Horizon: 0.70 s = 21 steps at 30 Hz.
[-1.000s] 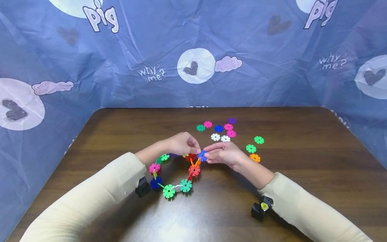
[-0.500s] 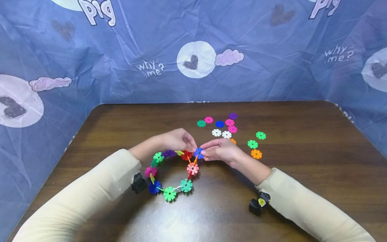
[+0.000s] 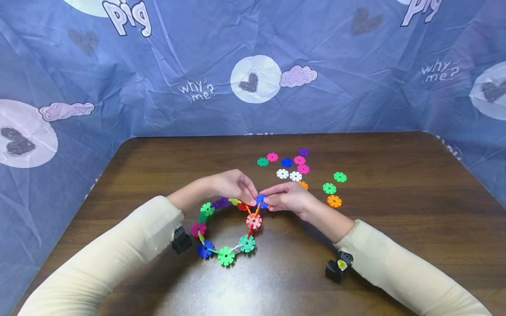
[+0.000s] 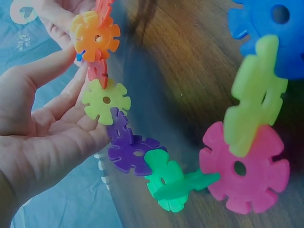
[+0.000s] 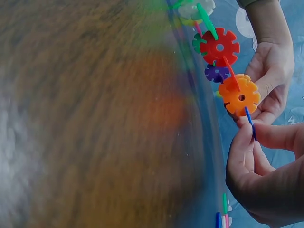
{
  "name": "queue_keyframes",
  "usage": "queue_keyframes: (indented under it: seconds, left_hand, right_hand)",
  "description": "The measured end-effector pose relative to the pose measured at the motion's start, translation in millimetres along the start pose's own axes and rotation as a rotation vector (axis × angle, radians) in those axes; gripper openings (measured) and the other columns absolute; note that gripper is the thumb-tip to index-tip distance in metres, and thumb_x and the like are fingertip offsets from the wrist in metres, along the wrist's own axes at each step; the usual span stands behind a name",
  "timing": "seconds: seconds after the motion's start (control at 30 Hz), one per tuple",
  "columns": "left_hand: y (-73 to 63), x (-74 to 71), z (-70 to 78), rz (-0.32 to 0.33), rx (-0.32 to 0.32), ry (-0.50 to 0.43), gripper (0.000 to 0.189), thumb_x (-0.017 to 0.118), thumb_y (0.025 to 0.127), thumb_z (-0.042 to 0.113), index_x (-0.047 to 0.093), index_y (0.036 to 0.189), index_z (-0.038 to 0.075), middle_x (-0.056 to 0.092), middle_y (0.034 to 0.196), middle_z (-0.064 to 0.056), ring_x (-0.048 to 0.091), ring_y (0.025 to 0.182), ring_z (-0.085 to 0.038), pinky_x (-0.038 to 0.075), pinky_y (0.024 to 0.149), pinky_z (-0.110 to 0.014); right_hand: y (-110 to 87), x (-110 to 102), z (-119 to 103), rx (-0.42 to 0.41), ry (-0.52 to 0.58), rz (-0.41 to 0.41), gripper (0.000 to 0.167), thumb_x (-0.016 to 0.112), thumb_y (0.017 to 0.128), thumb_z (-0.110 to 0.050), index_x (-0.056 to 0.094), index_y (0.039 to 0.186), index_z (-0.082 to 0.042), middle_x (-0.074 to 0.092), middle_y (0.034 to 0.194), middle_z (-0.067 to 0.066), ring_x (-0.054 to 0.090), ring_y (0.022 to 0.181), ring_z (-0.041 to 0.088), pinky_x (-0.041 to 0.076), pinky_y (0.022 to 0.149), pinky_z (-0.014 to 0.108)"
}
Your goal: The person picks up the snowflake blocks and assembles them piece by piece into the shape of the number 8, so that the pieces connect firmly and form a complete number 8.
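Observation:
A chain of notched plastic snowflake discs hangs in a loop below my hands in the head view. My right hand (image 3: 290,201) pinches a blue snowflake disc (image 3: 262,201) between thumb and fingers. The blue disc meets the edge of an orange snowflake disc (image 5: 242,98) in the right wrist view. My left hand (image 3: 234,184) pinches the chain at the orange discs, beside a red disc (image 3: 243,205). Lime (image 4: 106,100), purple (image 4: 133,156) and pink discs (image 4: 244,166) follow along the chain in the left wrist view.
Loose discs lie on the brown table (image 3: 379,245) beyond my right hand, among them white (image 3: 282,174), dark blue (image 3: 287,162), green (image 3: 329,188) and orange (image 3: 334,201). A blue printed cloth (image 3: 178,57) hangs behind the table.
The head view has tilted slightly. The chain's near side has swung a little toward me, and my left fingertips have dipped slightly beside the blue disc. My right hand keeps its pinch on it.

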State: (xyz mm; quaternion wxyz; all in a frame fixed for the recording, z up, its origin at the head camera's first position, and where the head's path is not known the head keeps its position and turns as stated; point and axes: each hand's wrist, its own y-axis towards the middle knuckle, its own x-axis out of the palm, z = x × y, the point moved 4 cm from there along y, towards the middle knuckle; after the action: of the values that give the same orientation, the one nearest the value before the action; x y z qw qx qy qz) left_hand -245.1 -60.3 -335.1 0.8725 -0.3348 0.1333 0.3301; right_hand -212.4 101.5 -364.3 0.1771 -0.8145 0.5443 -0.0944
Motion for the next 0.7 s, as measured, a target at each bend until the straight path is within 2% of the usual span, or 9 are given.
queue_keyframes:
  seconds: [0.1, 0.23, 0.7]
  left_hand:
    - [0.1, 1.9, 0.2, 0.003, -0.003, -0.001, 0.023, 0.074, 0.082, 0.009, 0.067, 0.102, 0.0, 0.075, 0.095, -0.009, 0.066, 0.08, -0.009, 0.052, 0.079, -0.022]
    - [0.8, 3.8, -0.2, 0.008, -0.001, -0.001, 0.023, 0.075, 0.081, 0.008, 0.067, 0.101, -0.001, 0.075, 0.093, -0.009, 0.065, 0.077, -0.008, 0.051, 0.076, -0.021]
    - [0.8, 4.1, -2.1, 0.001, 0.04, 0.01, 0.019, 0.072, 0.083, 0.003, 0.067, 0.1, -0.004, 0.075, 0.093, -0.013, 0.065, 0.074, -0.005, 0.051, 0.074, -0.018]
  right_hand:
    - [0.8, 1.5, 0.4, -0.009, -0.012, -0.001, 0.034, 0.062, 0.09, -0.001, 0.06, 0.123, 0.009, 0.074, 0.098, 0.009, 0.067, 0.078, 0.007, 0.058, 0.08, 0.026]
    - [1.7, 2.4, 1.6, -0.004, -0.011, 0.002, 0.035, 0.064, 0.089, -0.002, 0.06, 0.122, 0.009, 0.074, 0.091, 0.004, 0.067, 0.079, 0.007, 0.058, 0.081, 0.027]
    - [3.1, 2.5, 1.4, 0.02, -0.011, 0.037, 0.033, 0.063, 0.09, -0.005, 0.059, 0.121, 0.007, 0.072, 0.082, -0.003, 0.063, 0.072, 0.006, 0.054, 0.069, 0.018]
